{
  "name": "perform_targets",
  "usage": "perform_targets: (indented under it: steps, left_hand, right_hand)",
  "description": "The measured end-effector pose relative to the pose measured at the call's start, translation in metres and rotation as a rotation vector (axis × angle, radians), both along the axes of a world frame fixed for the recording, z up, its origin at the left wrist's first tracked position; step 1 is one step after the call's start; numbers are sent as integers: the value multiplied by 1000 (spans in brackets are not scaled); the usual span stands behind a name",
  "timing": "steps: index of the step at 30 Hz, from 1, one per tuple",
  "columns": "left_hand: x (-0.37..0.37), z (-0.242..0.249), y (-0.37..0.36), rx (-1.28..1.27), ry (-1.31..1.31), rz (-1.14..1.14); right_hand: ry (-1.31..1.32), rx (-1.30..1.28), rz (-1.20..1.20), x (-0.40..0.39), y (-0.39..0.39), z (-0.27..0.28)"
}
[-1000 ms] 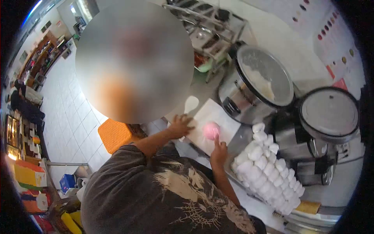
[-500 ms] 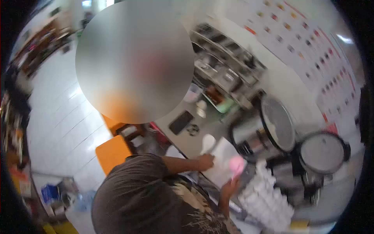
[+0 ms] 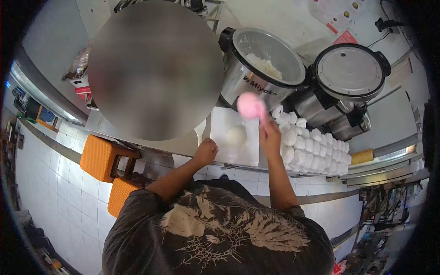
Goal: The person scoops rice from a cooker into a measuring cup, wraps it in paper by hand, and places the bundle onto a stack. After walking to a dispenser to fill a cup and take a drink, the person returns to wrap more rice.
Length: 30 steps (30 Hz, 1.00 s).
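My right hand (image 3: 270, 137) is closed round the handle of a pink scoop (image 3: 250, 106), raised above the far edge of a white paper sheet (image 3: 224, 153). A rounded mound of rice (image 3: 237, 136) sits on that sheet. At the sheet's left side my left hand (image 3: 206, 150) is closed on what looks like a white rice paddle (image 3: 200, 131), partly hidden by the blurred circle. Beyond the scoop stands an open silver rice cooker (image 3: 261, 89) with white rice (image 3: 263, 66) inside.
Stacked rows of white wrapped parcels (image 3: 311, 151) lie right of my right hand. A second cooker with its lid (image 3: 350, 71) stands behind them. Orange stools (image 3: 103, 158) are on the tiled floor at left. A large blurred circle covers the upper left.
My view has swung round to face the counter and cookers. The pink scoop has lifted off the paper, showing the rice mound there. Both hands keep hold of their utensils.
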<state>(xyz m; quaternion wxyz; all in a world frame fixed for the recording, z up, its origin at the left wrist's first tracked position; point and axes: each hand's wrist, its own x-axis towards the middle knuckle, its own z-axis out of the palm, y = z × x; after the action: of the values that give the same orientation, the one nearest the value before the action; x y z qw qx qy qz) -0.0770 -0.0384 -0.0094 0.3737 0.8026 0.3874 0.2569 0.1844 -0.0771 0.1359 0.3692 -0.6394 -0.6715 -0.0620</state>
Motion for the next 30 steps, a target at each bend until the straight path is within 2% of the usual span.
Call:
perform_targets:
  steps: [2, 5, 8, 11, 15, 18, 20, 23, 24, 25, 26, 30]
  left_hand:
    - [1, 0, -3, -53, -5, 65]
    - [2, -20, -3, 61, 66, -6]
    - [1, -7, -9, -4, 185, 0]
    - [9, 32, -17, 155, 316, 80]
    - [20, 39, -9, 143, 537, -129]
    - [13, 34, -10, 156, 549, -194]
    - [0, 9, -7, 273, 504, -221]
    - [-2, 8, -9, 299, 492, -191]
    - [0, 8, -8, 257, 448, -144]
    - [5, 8, -8, 212, 400, -99]
    - [10, 9, -6, 168, 347, -52]
    - [27, 25, -2, 122, 306, 75]
  right_hand:
    - [-180, -284, 18, 0, -20, -27]
    - [-134, -491, -17, 4, -42, -85]
    - [38, -415, 94, 16, -53, -124]
    - [114, -394, 97, 23, -54, -122]
    - [152, -475, 187, 46, -48, -129]
    - [121, -398, 262, 52, -46, -89]
    - [143, -143, 256, 57, -34, -62]
    - [219, 281, 176, 66, -6, -5]
    - [295, 221, 109, 72, 5, 20]
    - [215, 299, 58, 70, 17, 71]
    - [132, 356, 48, 80, 37, 95]
    - [50, 197, 41, 122, 100, 124]
